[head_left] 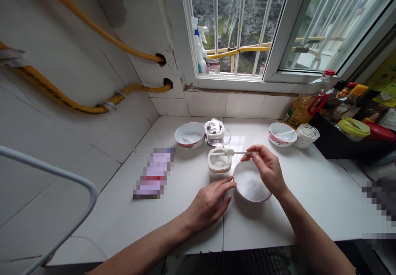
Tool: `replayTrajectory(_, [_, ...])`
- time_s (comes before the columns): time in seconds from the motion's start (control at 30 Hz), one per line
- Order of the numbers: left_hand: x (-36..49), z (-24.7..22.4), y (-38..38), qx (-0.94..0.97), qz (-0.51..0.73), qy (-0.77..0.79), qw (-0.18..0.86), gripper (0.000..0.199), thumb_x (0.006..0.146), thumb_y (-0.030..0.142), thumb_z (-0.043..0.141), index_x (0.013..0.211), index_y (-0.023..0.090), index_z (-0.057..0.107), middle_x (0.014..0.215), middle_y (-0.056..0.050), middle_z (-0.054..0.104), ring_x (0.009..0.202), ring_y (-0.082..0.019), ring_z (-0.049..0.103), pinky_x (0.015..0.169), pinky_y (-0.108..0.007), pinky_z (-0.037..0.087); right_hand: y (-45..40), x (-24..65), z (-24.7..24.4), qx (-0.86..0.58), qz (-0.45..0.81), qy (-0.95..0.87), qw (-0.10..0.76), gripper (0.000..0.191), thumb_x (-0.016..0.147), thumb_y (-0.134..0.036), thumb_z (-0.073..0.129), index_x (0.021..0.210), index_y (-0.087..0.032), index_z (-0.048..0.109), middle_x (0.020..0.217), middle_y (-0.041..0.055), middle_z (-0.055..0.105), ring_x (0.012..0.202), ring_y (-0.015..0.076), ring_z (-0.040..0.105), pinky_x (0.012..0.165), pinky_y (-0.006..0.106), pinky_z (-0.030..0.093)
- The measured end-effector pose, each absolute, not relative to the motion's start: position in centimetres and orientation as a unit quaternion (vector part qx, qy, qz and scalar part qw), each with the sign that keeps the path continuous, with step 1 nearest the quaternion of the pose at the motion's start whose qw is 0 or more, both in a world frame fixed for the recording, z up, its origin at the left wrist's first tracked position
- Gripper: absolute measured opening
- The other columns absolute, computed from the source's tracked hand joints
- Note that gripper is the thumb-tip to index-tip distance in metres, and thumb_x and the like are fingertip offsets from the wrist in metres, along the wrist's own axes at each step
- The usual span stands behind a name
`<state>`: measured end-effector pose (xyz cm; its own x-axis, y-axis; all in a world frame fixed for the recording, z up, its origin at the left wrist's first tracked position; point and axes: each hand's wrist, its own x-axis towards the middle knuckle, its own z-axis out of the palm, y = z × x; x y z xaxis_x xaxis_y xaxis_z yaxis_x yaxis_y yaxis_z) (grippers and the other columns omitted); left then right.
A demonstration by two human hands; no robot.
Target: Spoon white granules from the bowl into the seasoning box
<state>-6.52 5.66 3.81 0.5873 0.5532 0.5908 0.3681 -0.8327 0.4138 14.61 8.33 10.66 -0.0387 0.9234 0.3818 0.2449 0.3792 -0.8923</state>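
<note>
In my right hand (267,165) a small white spoon (230,152) is pinched by its handle. The spoon's head is over the open jar (220,171), a small clear container with a beige rim and white contents. Beside the jar stands a bowl (252,186) of white, grainy powder, partly under my right hand. My left hand (212,202) rests low at the bowl's left side, fingers stretched out and fingertips against its rim, near the jar's base. Behind the open jar is another clear lidded jar (214,132) with a handle.
A bowl with a white spoon (189,136) stands back left; a second bowl (282,134) and a lidded jar (306,136) are back right. An oil bottle (305,103) and condiments stand beyond. A blurred purple packet (154,171) lies left on the white counter (123,221).
</note>
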Motion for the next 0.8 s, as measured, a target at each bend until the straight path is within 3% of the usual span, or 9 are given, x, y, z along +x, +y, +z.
replayTrajectory(0.13, [-6.5, 3.7, 5.7, 0.883, 0.371, 0.26, 0.123, 0.04, 0.091, 0.011, 0.05, 0.13, 0.018, 0.05, 0.125, -0.014, 0.069, 0.114, -0.024, 0.069, 0.089, -0.035, 0.062, 8.0, 14.0, 10.5, -0.387, 0.127, -0.796, 0.449, 0.017, 0.095, -0.013, 0.048, 0.1, -0.022, 0.061, 0.083, 0.0045, 0.077, 0.076, 0.02, 0.067, 0.086, 0.041, 0.048])
replayTrajectory(0.2, [-6.5, 3.6, 5.7, 0.883, 0.371, 0.26, 0.125, 0.04, 0.091, 0.011, 0.051, 0.131, 0.018, 0.05, 0.125, -0.014, 0.069, 0.113, -0.023, 0.069, 0.089, -0.035, 0.062, 8.0, 14.2, 10.6, -0.369, 0.087, -0.814, 0.44, 0.02, 0.094, -0.01, 0.047, 0.1, -0.022, 0.062, 0.082, 0.0041, 0.076, 0.075, 0.0199, 0.065, 0.086, 0.041, 0.047])
replayTrajectory(0.33, [-6.6, 3.6, 5.8, 0.881, 0.368, 0.262, 0.137, 0.041, 0.091, 0.011, 0.052, 0.131, 0.02, 0.05, 0.125, -0.013, 0.068, 0.114, -0.023, 0.069, 0.09, -0.035, 0.062, 7.9, 15.2, 11.0, -0.427, 0.138, -0.751, 0.484, 0.015, 0.096, -0.018, 0.049, 0.099, -0.022, 0.064, 0.08, 0.0045, 0.075, 0.079, 0.0207, 0.068, 0.081, 0.038, 0.051])
replayTrajectory(0.5, [-6.5, 3.6, 5.9, 0.878, 0.373, 0.268, 0.133, 0.039, 0.092, 0.011, 0.051, 0.13, 0.02, 0.051, 0.122, -0.013, 0.07, 0.111, -0.022, 0.07, 0.088, -0.033, 0.063, 8.0, 16.7, 11.4, -0.471, 0.209, -0.687, 0.512, 0.013, 0.088, -0.021, 0.052, 0.083, -0.021, 0.064, 0.062, -0.0009, 0.067, 0.06, 0.0169, 0.064, 0.067, 0.032, 0.05])
replayTrajectory(0.6, [-6.4, 3.5, 5.8, 0.882, 0.37, 0.266, 0.118, 0.038, 0.092, 0.01, 0.05, 0.129, 0.018, 0.051, 0.12, -0.013, 0.071, 0.111, -0.023, 0.07, 0.087, -0.034, 0.063, 8.3, 17.6, 11.7, -0.479, 0.199, -0.701, 0.489, 0.016, 0.082, -0.017, 0.049, 0.073, -0.021, 0.061, 0.053, -0.0025, 0.059, 0.056, 0.0163, 0.059, 0.061, 0.03, 0.047])
replayTrajectory(0.8, [-6.0, 3.5, 5.8, 0.878, 0.378, 0.28, 0.087, 0.037, 0.092, 0.01, 0.049, 0.128, 0.018, 0.053, 0.117, -0.013, 0.072, 0.105, -0.022, 0.072, 0.084, -0.033, 0.064, 8.7, 17.8, 11.6, -0.436, 0.158, -0.793, 0.395, 0.02, 0.074, -0.01, 0.047, 0.065, -0.022, 0.06, 0.059, 0.0002, 0.062, 0.062, 0.0181, 0.058, 0.06, 0.03, 0.047])
